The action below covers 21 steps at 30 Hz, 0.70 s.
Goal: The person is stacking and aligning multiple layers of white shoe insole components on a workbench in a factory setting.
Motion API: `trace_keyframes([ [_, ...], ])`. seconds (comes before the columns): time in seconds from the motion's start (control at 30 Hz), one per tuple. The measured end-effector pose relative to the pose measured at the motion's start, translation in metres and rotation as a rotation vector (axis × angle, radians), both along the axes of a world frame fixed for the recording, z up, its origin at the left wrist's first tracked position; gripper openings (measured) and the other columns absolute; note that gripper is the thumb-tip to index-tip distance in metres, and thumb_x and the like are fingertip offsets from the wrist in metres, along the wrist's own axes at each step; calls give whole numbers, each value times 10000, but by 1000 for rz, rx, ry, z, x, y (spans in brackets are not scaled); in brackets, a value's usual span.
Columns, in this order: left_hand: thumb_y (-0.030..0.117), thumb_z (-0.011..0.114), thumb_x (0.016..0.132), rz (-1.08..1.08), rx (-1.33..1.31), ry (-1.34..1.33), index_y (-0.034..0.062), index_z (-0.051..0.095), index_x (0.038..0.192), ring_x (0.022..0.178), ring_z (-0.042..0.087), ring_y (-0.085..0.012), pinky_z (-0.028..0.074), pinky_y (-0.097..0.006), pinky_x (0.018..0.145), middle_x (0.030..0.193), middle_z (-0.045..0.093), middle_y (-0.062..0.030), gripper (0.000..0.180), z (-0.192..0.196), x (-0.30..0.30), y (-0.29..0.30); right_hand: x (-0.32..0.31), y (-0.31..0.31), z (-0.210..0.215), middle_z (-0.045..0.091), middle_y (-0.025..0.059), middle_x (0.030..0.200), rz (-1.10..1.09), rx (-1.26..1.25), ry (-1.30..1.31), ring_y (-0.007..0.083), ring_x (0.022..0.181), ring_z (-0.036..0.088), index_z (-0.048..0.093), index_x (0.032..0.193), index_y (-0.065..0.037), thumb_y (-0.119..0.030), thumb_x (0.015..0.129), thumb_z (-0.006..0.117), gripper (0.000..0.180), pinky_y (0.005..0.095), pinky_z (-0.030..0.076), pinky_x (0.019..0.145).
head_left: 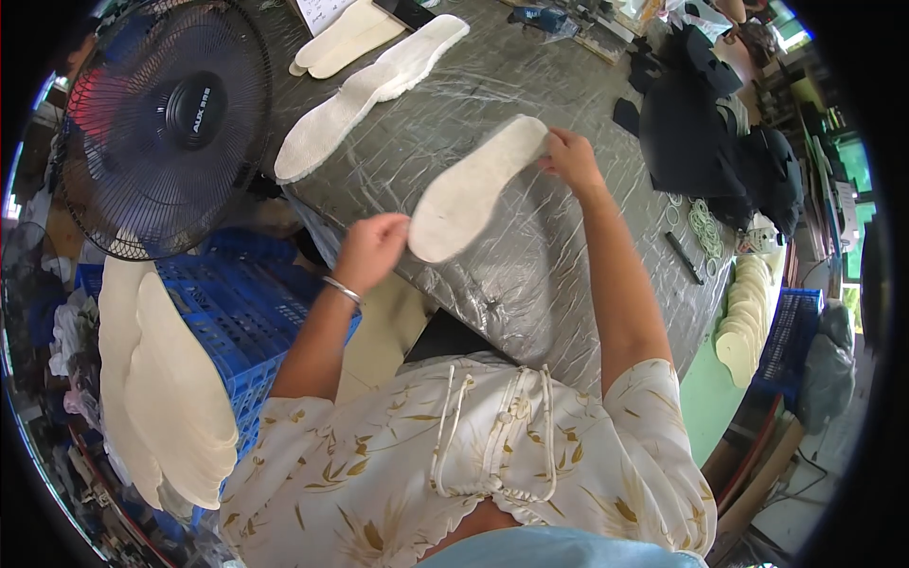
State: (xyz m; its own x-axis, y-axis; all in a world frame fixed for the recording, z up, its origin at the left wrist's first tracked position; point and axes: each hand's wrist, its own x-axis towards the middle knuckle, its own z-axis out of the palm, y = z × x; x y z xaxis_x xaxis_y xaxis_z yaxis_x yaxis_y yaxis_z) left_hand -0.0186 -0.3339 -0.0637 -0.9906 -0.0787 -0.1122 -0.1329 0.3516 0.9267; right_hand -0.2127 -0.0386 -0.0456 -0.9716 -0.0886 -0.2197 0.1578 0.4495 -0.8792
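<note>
Honestly a lot here can't be made out. The fingertips of the right hand (571, 156) are tucked behind the end of the white insole (476, 190), so the grip itself is hidden, and the left hand (371, 248) covers the insole's other end. The far edge of the counter (530, 275) runs out of the top of the picture, taking part of the pale insoles (346, 38) up there with it. The stuff at the top right, around the dark fabric pile (696, 133), is too small and warped to identify. The stack of insoles (161, 379) at lower left fades into the black rim, and the blue crate (237, 322) sits half hidden behind it and the person's arm.
</note>
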Motion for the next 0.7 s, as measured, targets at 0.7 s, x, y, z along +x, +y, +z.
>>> trace_keyframes([
  [0.7,249,594,905,-148,-82,397,56,559,1212,904,645,-219,516,-312,760,1124,644,-116,365,3,-141,83,196,12,34,351,232,1408,301,491,593,392,1279,376,320,1394,-23,-384,681,774,919,484,299,1056],
])
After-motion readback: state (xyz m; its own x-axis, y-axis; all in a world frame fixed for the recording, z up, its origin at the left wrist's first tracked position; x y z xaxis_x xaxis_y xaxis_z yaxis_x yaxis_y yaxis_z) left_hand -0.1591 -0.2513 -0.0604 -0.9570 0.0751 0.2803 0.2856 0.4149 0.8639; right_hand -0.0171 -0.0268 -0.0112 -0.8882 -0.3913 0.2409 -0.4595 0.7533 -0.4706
